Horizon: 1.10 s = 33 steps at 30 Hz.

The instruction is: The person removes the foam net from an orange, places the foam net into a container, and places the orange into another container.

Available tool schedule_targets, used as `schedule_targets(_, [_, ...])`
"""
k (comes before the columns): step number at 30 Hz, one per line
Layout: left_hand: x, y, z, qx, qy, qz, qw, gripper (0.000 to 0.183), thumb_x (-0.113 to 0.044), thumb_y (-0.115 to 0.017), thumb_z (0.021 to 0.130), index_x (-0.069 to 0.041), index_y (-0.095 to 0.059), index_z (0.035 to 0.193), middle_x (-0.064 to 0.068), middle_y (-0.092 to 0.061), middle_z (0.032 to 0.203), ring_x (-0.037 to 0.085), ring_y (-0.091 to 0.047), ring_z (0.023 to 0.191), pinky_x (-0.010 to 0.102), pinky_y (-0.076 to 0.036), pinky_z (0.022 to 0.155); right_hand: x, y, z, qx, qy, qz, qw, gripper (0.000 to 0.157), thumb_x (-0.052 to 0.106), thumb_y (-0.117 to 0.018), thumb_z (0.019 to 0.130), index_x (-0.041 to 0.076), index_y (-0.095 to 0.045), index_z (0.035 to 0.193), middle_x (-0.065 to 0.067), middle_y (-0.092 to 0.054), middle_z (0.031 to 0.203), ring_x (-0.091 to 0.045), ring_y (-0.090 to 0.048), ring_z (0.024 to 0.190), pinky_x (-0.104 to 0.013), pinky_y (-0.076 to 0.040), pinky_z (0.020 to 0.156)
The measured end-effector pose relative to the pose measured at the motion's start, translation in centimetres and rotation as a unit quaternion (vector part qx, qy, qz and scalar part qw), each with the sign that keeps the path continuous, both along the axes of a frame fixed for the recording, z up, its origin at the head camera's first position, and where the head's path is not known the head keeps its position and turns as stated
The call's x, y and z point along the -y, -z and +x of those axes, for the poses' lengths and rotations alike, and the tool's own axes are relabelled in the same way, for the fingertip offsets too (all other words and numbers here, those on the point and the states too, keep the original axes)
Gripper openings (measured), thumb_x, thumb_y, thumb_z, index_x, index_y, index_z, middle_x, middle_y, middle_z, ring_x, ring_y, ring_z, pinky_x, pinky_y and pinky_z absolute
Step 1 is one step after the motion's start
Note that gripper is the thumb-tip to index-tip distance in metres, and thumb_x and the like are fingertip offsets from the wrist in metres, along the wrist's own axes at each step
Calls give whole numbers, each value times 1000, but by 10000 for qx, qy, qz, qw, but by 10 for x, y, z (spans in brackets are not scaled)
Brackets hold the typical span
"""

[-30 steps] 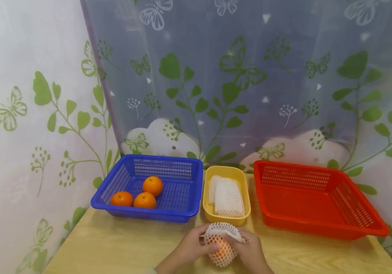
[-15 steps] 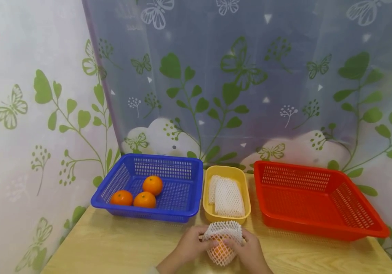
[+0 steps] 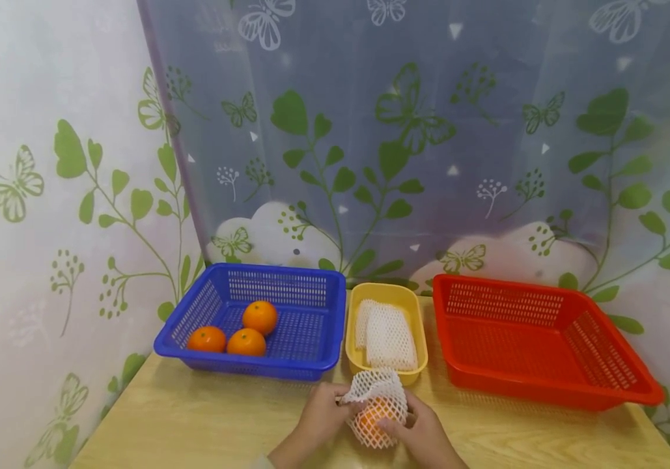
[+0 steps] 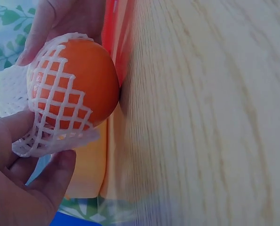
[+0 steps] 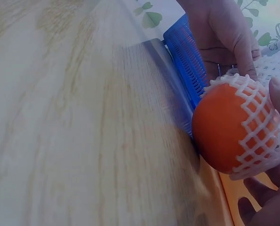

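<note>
An orange (image 4: 98, 77) sits partly inside a white foam fruit net (image 3: 380, 387), low over the front of the table. The left wrist view shows its bottom bare, with the mesh over the rest. My left hand (image 3: 320, 418) pinches the net's side between thumb and fingers. On the other side, my right hand (image 3: 428, 435) holds the netted orange, thumb on its near face and fingers mostly hidden behind. The net's upper end stands loose above the fruit. In the right wrist view, the right hand's thumb and curled fingers (image 5: 260, 190) show at the right edge.
A blue basket (image 3: 288, 372) with three oranges (image 3: 247, 342) stands at the left. Beyond my hands, a yellow tray (image 3: 421, 326) holds folded foam nets (image 3: 392, 339). A red basket (image 3: 545, 391) stands at the right on the wooden table (image 3: 206, 417), before a patterned curtain.
The net's loose upper end has risen and now leans left. My left hand has shifted to the net's upper left side, while the right thumb stays on the orange's front.
</note>
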<state>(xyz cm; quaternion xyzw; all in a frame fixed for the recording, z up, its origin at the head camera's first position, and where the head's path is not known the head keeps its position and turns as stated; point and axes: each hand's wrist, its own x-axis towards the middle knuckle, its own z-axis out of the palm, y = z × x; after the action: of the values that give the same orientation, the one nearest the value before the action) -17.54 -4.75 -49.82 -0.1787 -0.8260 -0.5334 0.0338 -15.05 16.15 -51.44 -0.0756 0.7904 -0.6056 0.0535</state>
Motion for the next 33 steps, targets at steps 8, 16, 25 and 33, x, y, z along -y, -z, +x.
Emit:
schedule_targets(8, [3, 0, -3, -11, 89, -80, 9999, 15, -18, -78, 81, -3, -75, 81, -8, -58, 61, -2, -40, 52, 15, -36, 47, 1, -1, 0, 90, -94, 24, 9999, 61, 28, -73, 87, -3, -51, 135, -19, -62, 123, -20, -63, 100, -25, -55, 76])
schedule_targets(16, [5, -3, -4, 185, 456, -41, 9988, 35, -31, -74, 86, -3, -70, 106, 8, -73, 95, 12, -68, 81, 22, -55, 67, 4, -7, -3, -378, 395, 62, 9985, 39, 26, -74, 87, 5, -66, 119, -12, -68, 113, -14, -64, 98, -22, -55, 75])
schedule_targets(25, [3, -5, -2, 372, 532, 9, 9979, 48, -28, -76, 85, -2, -62, 122, 12, -70, 108, 26, -67, 96, 26, -55, 78, 6, -8, -6, -1152, 883, 392, 9886, 22, 19, -79, 81, 13, -74, 103, -1, -73, 103, -9, -64, 97, -25, -53, 80])
schedule_targets(33, [3, -3, 1, 282, 667, 214, 9971, 51, -26, -78, 83, -1, -60, 124, 13, -68, 109, 24, -66, 95, 23, -54, 76, 7, -5, -3, -1542, 1290, 350, 9790, 18, 14, -82, 77, 14, -77, 95, 6, -72, 93, -6, -63, 91, -26, -52, 83])
